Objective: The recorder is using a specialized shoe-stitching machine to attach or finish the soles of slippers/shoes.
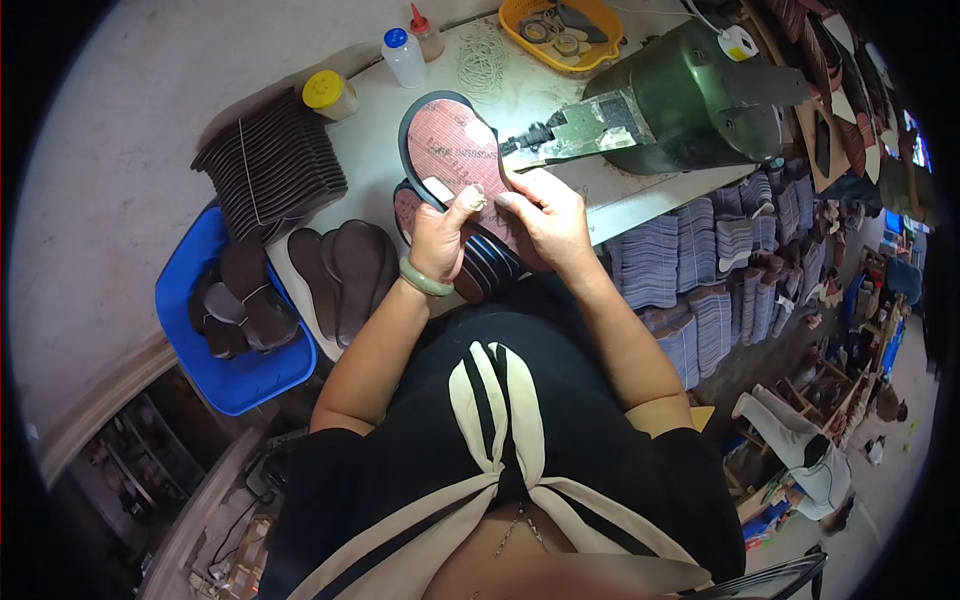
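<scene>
A shoe insole with a pink, printed face and a dark rim is held up over the worktable. My left hand grips its lower left part, thumb across the pink face. Small cream bits show by that thumb; what they are I cannot make out. On the right edge, my right hand is closed, thumb on the face and fingers behind. The insole's far right edge is close to the metal arm of a green machine. Below it lie more insoles, one with a striped face, partly hidden by my hands.
A bundled stack of dark insoles, loose dark insoles and a blue basin are on the left. Bottles, a yellow-lidded jar and a yellow basket stand behind. Bundled insoles fill the right side.
</scene>
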`<control>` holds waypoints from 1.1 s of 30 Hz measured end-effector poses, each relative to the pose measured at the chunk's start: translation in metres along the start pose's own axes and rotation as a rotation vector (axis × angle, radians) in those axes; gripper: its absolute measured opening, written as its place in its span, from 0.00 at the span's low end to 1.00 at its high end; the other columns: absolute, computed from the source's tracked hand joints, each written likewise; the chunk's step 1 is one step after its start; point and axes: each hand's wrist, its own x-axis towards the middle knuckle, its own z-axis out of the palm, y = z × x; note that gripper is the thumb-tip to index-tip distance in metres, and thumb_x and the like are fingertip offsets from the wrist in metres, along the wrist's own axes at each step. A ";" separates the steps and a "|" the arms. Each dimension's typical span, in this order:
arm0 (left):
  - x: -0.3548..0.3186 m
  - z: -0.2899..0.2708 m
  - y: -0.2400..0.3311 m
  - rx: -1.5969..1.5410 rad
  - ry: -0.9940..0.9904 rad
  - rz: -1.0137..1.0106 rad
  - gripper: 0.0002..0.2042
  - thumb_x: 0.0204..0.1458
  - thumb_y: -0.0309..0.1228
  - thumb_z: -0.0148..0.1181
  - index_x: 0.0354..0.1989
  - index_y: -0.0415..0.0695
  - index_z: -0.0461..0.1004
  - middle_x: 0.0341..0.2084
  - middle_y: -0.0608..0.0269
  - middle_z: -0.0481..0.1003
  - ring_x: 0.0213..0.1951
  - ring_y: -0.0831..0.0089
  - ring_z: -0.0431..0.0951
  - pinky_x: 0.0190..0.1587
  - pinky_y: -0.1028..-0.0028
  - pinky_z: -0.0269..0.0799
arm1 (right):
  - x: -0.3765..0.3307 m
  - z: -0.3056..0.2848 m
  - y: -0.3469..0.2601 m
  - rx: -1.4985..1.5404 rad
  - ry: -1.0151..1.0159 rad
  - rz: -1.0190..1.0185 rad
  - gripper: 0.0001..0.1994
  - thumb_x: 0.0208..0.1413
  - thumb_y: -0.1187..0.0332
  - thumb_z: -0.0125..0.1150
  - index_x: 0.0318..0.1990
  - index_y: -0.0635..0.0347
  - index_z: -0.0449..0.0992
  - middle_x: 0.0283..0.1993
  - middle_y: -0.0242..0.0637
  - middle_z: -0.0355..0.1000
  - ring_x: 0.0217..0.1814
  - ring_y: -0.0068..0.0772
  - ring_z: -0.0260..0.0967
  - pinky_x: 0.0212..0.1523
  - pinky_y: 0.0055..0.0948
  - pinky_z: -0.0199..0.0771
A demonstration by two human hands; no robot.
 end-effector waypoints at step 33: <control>0.141 0.028 0.061 1.997 -1.009 0.314 0.25 0.42 0.47 0.62 0.48 0.50 0.74 0.51 0.60 0.70 0.59 0.65 0.63 0.65 0.50 0.39 | 0.001 0.012 0.028 0.714 0.038 0.700 0.16 0.60 0.62 0.49 0.34 0.69 0.74 0.22 0.31 0.70 0.16 0.16 0.59 0.17 0.14 0.57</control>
